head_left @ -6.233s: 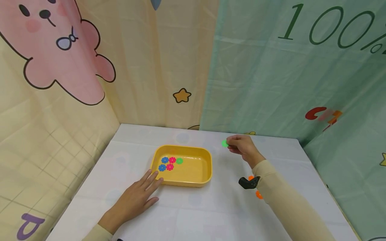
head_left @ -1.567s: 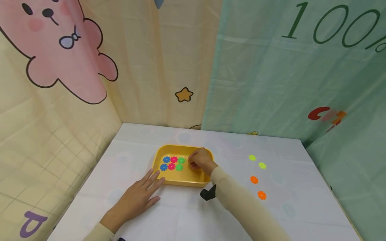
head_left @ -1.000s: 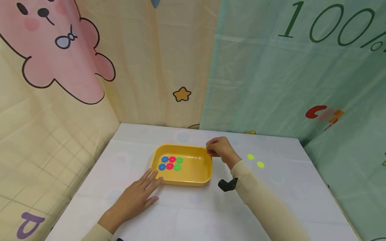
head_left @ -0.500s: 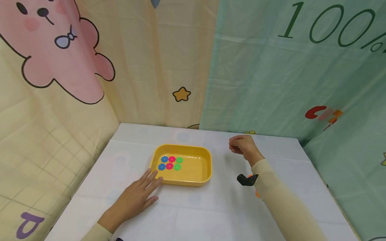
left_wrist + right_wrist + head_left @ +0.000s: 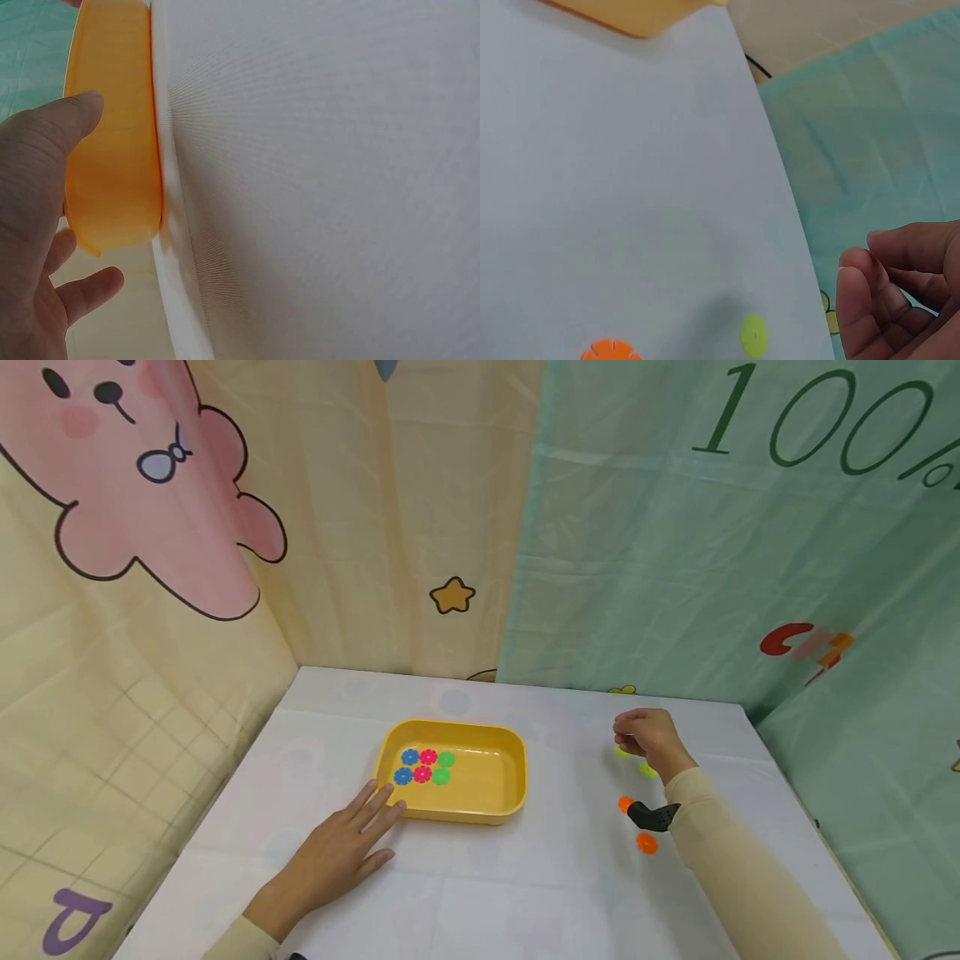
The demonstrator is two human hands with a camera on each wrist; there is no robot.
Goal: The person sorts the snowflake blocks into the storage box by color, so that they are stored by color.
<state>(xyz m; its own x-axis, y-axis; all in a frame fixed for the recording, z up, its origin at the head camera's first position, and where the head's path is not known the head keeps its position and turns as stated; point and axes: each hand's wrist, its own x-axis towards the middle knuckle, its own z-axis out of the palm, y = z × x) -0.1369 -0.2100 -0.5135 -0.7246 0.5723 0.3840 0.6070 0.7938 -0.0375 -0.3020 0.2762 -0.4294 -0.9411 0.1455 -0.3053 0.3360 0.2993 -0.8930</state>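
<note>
Currently, the yellow rectangular tray (image 5: 453,816) is being touched at its near left corner by the left hand (image 5: 336,862), whose straightened fingers are being spread without anything being gripped. Toward the left side of the tray floor, two rows are being formed, each by a blue notched disc (image 5: 409,757), a pink notched disc (image 5: 428,757) and a green notched disc (image 5: 446,759), in that order from the left. Well to the right of the tray, the right hand (image 5: 647,732) is being poised over the white tablecloth (image 5: 480,893), its fingers being loosely curled and nothing being grasped. Two yellow-green discs (image 5: 648,771) are being partly covered by it in the head view. Nearer the person, two orange discs (image 5: 647,843) are being borne by the cloth, one being partly hidden by the black wrist-worn device (image 5: 651,817).
</note>
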